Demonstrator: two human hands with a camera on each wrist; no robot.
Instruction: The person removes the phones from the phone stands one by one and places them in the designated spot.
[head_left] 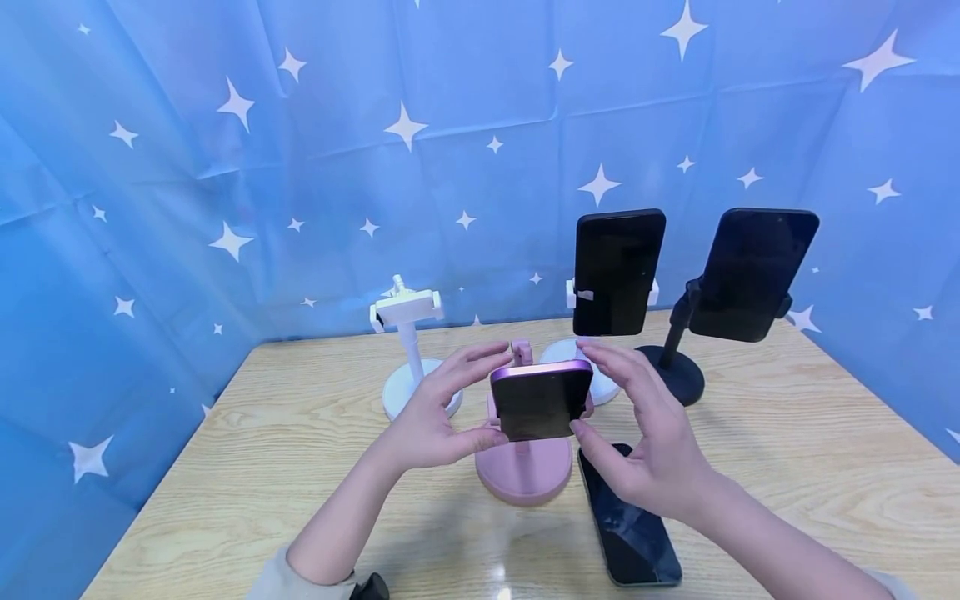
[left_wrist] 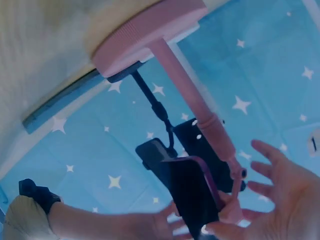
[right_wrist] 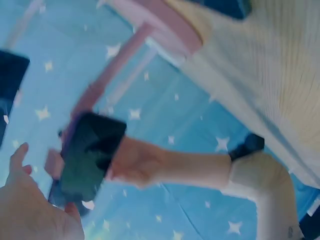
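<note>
A smartphone with a purple edge and dark screen point(head_left: 543, 404) sits sideways in the clamp of a pink phone stand point(head_left: 525, 483), its screen tilted upward. My left hand point(head_left: 448, 408) is at the phone's left side. Its thumb touches near the lower left corner, and the other fingers extend apart from the phone, as the left wrist view also shows. On the opposite side, my right hand point(head_left: 651, 433) has its thumb at the lower right corner and fingers stretched past the upper right corner. In the right wrist view those fingers point(right_wrist: 20, 162) are spread.
A white phone stand point(head_left: 407, 329) with no phone stands back left. Behind to the right, a black phone point(head_left: 618, 271) is in another white stand, and a second black phone point(head_left: 752, 275) in a black stand. One dark phone point(head_left: 633, 533) lies flat near my right hand. A starred blue curtain point(head_left: 480, 167) hangs behind.
</note>
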